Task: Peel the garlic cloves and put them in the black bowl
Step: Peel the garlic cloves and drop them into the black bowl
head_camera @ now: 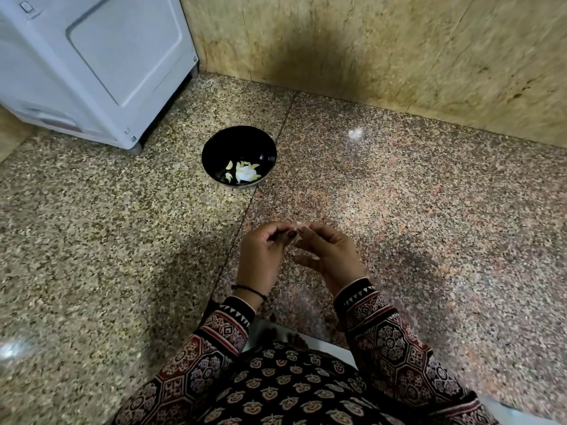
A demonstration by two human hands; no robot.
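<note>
Fingers: the fingertips (pixel 290 239) of both hands are curled inward and brought together, and a small pale garlic clove (pixel 298 229) is pinched between them.
Left hand (pixel 260 254): it is held above the floor with the palm turned toward the right hand; the thumb and forefinger are closed on the left end of the clove, and the other fingers are folded loosely beneath.
Right hand (pixel 333 256): it is held just beside the left, touching it at the fingertips; the thumb and forefinger grip the clove's right end.
Garlic clove: only a sliver is seen between the fingertips, so whether any skin is left on it cannot be told.
Black bowl (pixel 228 144): it is set upright on the floor, ahead of the hands and slightly to their left, well apart from them.
Peeled cloves (pixel 244 173): several pale yellow-white pieces are gathered at the near side of the bowl's bottom.
Floor (pixel 414 210): speckled polished stone is seen, and a dark seam (pixel 245 214) runs from beside the bowl toward the left wrist.
Thread bracelet (pixel 249 290): a thin dark band is worn on the left wrist.
Sleeves (pixel 395 342): both forearms are covered by patterned dark red and black cloth.
White appliance (pixel 92 56): it stands at the upper left, near the bowl, against the mottled yellow wall (pixel 383 47).
</note>
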